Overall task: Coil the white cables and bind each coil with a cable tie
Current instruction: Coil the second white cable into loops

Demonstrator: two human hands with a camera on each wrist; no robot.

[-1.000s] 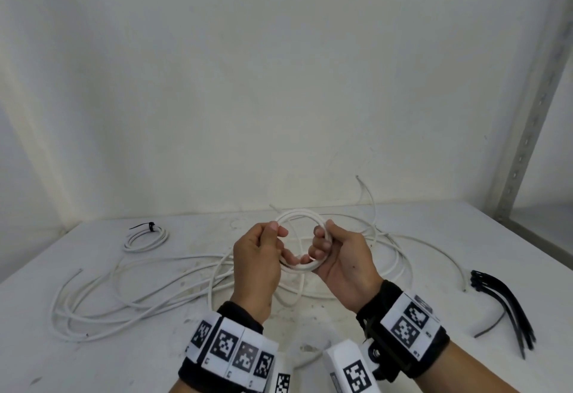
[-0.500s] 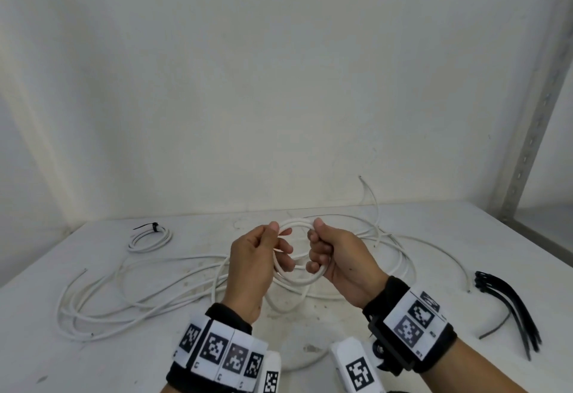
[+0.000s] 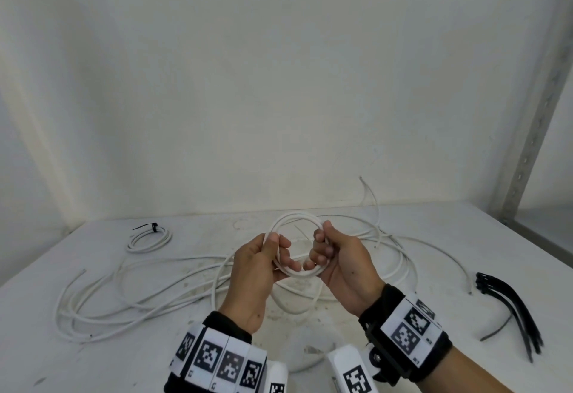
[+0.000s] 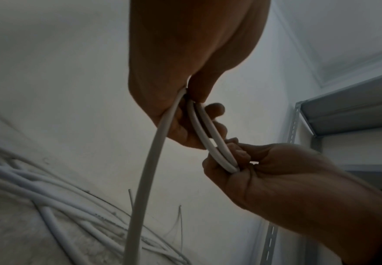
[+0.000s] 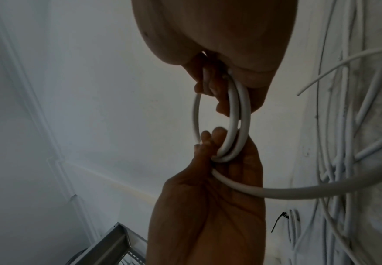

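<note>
Clearly springy and light, the coil (image 3: 297, 245) is hovering mid-frame above the table (image 3: 403, 324). Left hand (image 3: 254, 271) and right hand (image 3: 341, 264) are each pinching opposite sides, which looks best, since loops will likely spring apart.

Bound coil (image 3: 148, 237) far left on table (image 3: 434, 237), loose cables (image 3: 124, 296) centre, cable ties (image 3: 511, 309) right

You had a white, scuffed surface (image 3: 93, 361) under you, meeting a plain white wall (image 3: 279, 82) at the back. To your right stood a grey metal shelf upright (image 3: 527, 144) with holes along it.
</note>
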